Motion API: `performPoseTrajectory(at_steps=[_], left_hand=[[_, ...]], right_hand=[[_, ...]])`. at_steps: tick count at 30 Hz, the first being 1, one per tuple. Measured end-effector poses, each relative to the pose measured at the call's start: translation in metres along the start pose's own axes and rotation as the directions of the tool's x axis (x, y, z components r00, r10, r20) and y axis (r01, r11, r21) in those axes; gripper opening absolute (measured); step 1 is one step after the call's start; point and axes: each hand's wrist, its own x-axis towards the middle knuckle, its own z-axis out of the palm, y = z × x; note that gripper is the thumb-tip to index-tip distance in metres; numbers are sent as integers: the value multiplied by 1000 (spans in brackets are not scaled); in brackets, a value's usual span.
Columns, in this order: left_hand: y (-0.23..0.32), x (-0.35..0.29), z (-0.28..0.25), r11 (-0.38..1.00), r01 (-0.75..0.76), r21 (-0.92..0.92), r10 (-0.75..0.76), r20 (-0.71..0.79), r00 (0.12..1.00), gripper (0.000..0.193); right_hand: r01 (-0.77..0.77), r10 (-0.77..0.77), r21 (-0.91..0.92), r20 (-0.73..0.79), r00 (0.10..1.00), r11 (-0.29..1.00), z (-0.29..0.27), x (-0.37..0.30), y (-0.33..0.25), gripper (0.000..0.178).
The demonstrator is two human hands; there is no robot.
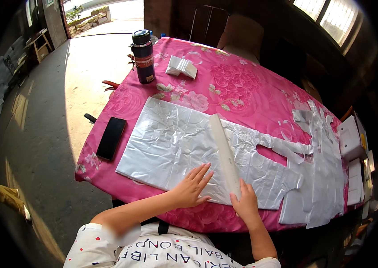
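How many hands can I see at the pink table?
2: the left hand rests spread on the white plastic bags, and the right hand holds the near end of the white tube.

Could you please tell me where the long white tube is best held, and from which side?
Probably at its near end, coming from the person's right, where the right hand already grips it. The tube looks slim and rounded, so a hand can close around it; this end points toward the person, while the far end reaches across the white plastic bags.

R grip on tube, L grip prob. touching bags.
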Motion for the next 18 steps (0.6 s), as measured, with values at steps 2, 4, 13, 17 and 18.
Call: performPoseTrajectory(at_steps=[2, 4, 13, 17, 18], left_hand=[[-13, -11, -6, 999, 39, -12, -39, -35, 999, 79], [-18, -15, -9, 998, 62, -23, -63, -60, 996, 79], [-16, 6, 4, 990, 137, 40, -136, -30, 990, 77], [-5, 32, 10, 1000, -10, -15, 10, 4, 1000, 77], [0, 37, 15, 999, -38, -3, 38, 27, 999, 77]], right_hand=[[23, -23, 23, 17, 1000, 999, -3, 11, -4, 61], [1, -2, 23, 60, 998, 1000, 2, 15, -8, 62], [223, -274, 341, 109, 956, 913, 26, 10, -12, 57], [325, -323, -30, 58, 945, 945, 4, 27, 62, 57], [294, -290, -48, 67, 955, 955, -4, 28, 85, 56]])
